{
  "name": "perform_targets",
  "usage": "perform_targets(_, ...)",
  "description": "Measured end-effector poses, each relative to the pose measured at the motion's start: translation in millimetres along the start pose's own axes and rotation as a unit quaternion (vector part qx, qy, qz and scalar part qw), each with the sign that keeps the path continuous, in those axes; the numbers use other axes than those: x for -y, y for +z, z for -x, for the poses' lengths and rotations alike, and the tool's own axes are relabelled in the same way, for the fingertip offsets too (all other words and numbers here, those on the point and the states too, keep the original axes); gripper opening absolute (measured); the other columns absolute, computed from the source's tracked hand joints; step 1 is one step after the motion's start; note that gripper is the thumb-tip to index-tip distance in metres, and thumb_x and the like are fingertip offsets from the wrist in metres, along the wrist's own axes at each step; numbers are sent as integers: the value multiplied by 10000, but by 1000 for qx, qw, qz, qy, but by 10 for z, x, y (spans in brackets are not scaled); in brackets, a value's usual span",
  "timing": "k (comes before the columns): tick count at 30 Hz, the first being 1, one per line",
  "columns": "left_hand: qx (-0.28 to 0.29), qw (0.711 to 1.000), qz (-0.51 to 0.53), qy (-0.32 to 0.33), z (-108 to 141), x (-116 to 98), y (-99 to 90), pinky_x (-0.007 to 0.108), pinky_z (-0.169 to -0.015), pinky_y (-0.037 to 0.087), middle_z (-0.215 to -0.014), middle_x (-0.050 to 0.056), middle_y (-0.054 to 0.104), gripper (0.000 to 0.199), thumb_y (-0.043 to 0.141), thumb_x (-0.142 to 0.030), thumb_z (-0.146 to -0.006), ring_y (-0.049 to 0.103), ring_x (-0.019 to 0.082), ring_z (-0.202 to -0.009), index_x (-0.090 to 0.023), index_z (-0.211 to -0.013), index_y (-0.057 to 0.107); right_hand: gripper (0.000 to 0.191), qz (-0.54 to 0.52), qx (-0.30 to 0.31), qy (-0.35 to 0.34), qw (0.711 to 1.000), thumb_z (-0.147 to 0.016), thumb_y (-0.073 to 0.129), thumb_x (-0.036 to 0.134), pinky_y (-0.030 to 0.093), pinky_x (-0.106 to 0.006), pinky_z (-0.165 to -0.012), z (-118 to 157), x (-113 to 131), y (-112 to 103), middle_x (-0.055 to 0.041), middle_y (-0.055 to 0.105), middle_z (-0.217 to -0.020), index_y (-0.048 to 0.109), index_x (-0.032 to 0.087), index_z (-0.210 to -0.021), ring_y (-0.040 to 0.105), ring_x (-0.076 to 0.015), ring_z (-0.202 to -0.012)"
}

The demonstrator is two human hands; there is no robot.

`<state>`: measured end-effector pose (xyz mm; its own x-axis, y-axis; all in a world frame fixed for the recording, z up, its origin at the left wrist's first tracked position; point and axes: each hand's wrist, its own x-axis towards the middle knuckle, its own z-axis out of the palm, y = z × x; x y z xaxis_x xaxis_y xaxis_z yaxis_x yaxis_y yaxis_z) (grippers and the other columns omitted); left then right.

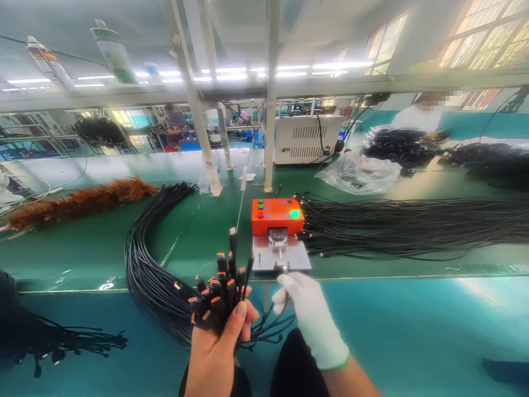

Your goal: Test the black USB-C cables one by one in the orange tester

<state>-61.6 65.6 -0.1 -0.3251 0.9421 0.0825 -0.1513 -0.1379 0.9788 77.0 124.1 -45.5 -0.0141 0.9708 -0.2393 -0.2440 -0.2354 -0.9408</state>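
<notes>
A bunch of black cables with orange-tipped connectors (219,292) stands upright in my bare left hand (225,342), its fingers wrapped round them. My right hand (308,317), in a white glove, pinches a black cable at the front edge of a metal plate (266,259); the cable's end is hard to make out there. Behind the plate sits an orange box (273,215) with green and red buttons and a lit green light. A small dark gauge (278,236) is mounted between box and plate.
Long black cables (405,226) lie right of the box, and a curved bundle (142,259) lies left. Metal posts (270,110) rise behind. A clear plastic bag (359,171) and a white metal cabinet (308,138) stand farther back. A person (417,116) is at the back right.
</notes>
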Motion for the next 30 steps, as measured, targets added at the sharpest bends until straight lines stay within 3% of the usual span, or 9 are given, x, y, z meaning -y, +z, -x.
perform_targets(7,-8,999,-32,35,-4,86,57,220,-444,399,-561,-23,632,191,665,-314,-759,478,86,-402,-185,-900,665,210,-4,1,0,1000,-779,550,338,478,-269,-443,-115,-81,22,-8,627,-496,554,146,-693,579,-146,-386)
perform_targets(10,-11,999,-40,16,-11,83,39,238,-469,415,-566,-18,641,230,670,-326,-748,482,95,-405,-193,-936,663,205,-10,8,6,1000,-778,554,316,484,-276,-439,-154,-76,18,-23,635,-499,556,143,-669,578,-149,-387)
perform_targets(15,9,999,-41,-11,-18,69,-9,249,-491,434,-623,11,658,184,682,-364,-730,523,125,-477,-194,-799,671,213,-34,16,-2,999,-780,551,311,488,-282,-440,-197,-76,19,-32,636,-496,571,136,-661,571,-150,-384)
perform_targets(24,19,997,-46,-59,-31,12,51,267,-555,481,-675,10,703,209,685,-346,-731,582,151,-528,-186,-865,676,230,-21,14,6,1000,-753,552,353,455,-263,-423,-208,-76,37,-29,636,-492,560,138,-669,561,-143,-373)
perform_targets(27,28,996,-54,-71,-34,-22,47,279,-639,469,-613,12,675,200,690,-353,-730,571,162,-594,-165,-798,699,227,68,50,17,996,-792,499,358,443,-260,-443,-178,-92,-62,-26,646,-525,551,162,-690,586,-154,-407)
perform_targets(30,47,994,-62,-78,-36,-24,15,290,-653,447,-549,6,629,200,692,-353,-735,564,176,-619,-156,-771,706,246,302,19,28,953,-776,529,302,376,-252,-439,-100,-45,-225,3,559,-438,494,201,-554,517,-141,-378)
